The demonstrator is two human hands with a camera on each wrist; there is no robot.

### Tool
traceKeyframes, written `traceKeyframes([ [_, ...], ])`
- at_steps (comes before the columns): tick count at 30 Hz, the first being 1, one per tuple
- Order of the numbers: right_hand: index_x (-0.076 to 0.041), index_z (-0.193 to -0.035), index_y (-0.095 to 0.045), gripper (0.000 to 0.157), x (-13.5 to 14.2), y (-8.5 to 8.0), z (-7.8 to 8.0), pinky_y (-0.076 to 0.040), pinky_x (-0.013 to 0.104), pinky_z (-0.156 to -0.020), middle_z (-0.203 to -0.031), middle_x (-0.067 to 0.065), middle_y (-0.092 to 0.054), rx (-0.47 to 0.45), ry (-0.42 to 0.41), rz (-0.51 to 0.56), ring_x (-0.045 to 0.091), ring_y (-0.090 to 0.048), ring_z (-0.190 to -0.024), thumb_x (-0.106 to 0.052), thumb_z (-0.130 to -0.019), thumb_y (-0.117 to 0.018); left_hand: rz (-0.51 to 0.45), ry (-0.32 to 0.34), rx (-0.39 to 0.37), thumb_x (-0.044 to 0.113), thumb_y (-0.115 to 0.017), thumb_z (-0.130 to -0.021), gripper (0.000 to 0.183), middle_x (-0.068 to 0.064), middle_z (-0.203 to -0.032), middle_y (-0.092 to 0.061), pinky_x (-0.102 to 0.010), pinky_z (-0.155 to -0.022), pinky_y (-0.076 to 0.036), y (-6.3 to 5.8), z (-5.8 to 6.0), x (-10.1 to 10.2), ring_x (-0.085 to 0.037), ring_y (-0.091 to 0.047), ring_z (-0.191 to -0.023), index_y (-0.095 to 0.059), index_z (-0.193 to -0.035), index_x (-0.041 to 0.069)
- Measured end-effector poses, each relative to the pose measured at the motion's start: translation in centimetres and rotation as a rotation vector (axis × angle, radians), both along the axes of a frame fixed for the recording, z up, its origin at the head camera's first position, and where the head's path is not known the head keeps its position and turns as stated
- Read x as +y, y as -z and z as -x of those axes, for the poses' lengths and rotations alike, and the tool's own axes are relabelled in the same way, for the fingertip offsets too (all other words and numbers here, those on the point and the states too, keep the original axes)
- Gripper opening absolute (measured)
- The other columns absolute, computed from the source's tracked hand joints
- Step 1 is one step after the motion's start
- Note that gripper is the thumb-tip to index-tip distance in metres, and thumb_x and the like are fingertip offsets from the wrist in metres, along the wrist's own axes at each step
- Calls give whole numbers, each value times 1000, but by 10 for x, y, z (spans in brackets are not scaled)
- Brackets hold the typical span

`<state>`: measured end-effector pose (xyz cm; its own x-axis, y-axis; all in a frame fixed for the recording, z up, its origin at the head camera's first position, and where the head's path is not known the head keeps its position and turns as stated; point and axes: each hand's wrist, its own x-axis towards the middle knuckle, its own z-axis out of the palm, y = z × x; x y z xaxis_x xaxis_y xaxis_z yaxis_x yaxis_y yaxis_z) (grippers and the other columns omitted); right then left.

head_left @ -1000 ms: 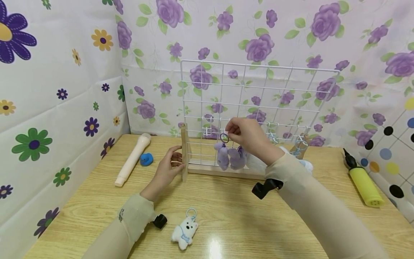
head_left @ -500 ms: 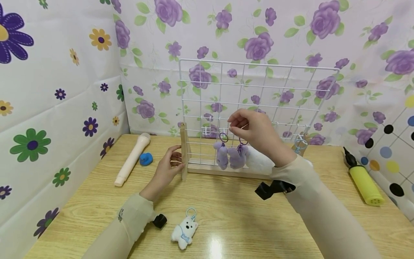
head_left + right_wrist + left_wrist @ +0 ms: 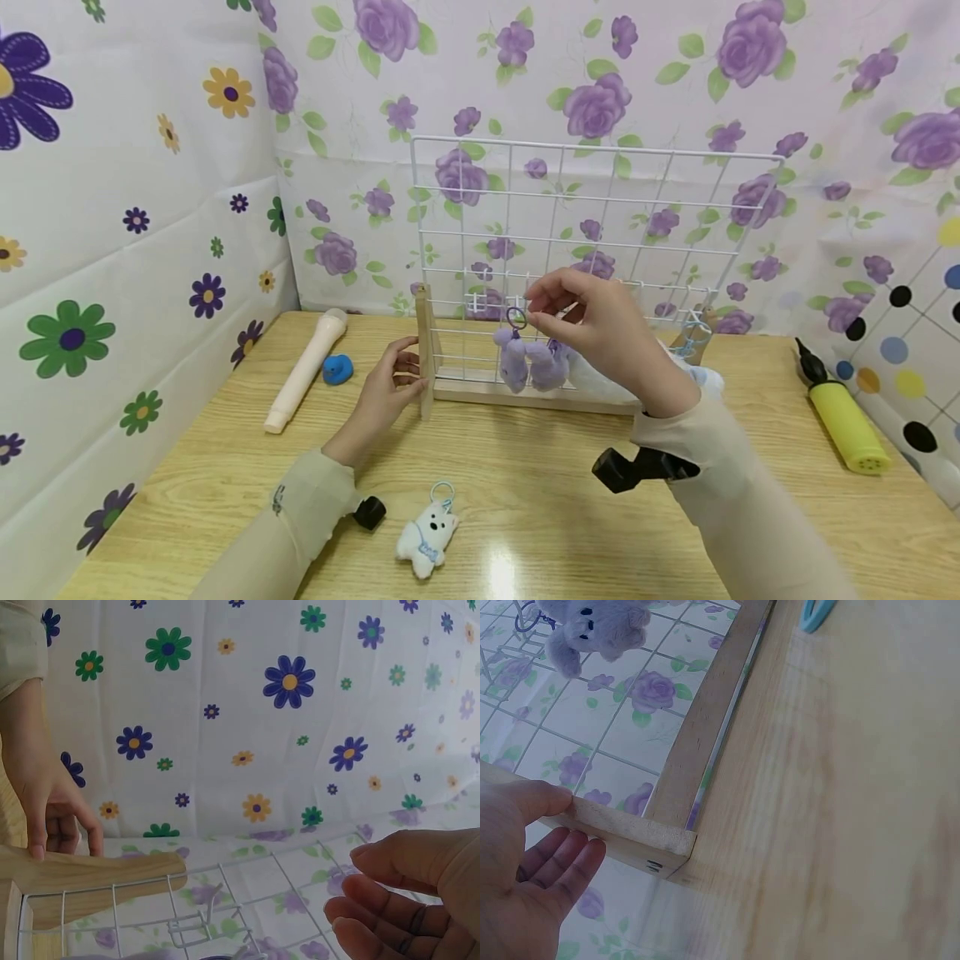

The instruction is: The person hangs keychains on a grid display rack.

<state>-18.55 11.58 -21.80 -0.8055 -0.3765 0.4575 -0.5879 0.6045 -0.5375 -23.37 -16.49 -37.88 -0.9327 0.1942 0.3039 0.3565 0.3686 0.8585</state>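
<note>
My left hand grips the wooden side post of a white wire grid rack, thumb on one face and fingers behind it. My right hand is in front of the grid, beside the ring of the left purple plush keychain. In the right wrist view its thumb and loosely bent fingers stand apart, holding nothing visible. Another purple plush keychain hangs alongside. A white plush is partly hidden by my right hand. A white dog keychain lies on the table in front.
Left of the rack lie a pale microphone-shaped object and a small blue duck. A yellow hand pump lies far right. White hooks sit on the grid. Floral cloth stands behind.
My right hand has risen from the purple keychain's ring and come back down close to it, ending slightly right of where it was. My left hand stays on the post.
</note>
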Motion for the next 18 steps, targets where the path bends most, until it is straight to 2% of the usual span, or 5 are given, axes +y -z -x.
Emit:
traceKeyframes([
  [3, -8, -102, -68, 13, -1, 6, -3, -52, 22, -68, -91, 3, -71, 4, -29, 28, 13, -64, -81, -13, -90, -68, 3, -7, 9, -4, -62, -90, 62, -26, -120, -53, -45, -92, -50, 9, 7, -2, -37, -55, -107, -33, -145, 1],
  [8, -7, -100, -68, 12, -4, 17, -7, -54, 21, -65, -88, 3, -71, 22, -93, 78, 11, -64, -78, -9, -88, -70, -1, -15, 33, 1, -64, -90, 63, -22, -120, -55, -38, -89, -52, 29, 23, -7, -32, -56, -107, -34, -145, 7],
  [13, -4, -100, -68, 14, -8, 29, -11, -54, 22, -64, -89, 5, -71, 25, -145, 111, 12, -65, -78, -7, -87, -70, -9, -16, 42, 1, -66, -89, 63, -20, -118, -56, -30, -87, -53, 30, 23, -7, -31, -57, -105, -36, -144, 10],
  [18, -5, -101, -67, 13, -12, 40, -14, -55, 23, -66, -93, 6, -69, -12, -172, 134, 13, -65, -81, -5, -88, -68, 3, -24, 26, 1, -65, -89, 63, -20, -120, -55, -33, -88, -52, 27, 22, -6, -31, -56, -107, -35, -145, 10],
])
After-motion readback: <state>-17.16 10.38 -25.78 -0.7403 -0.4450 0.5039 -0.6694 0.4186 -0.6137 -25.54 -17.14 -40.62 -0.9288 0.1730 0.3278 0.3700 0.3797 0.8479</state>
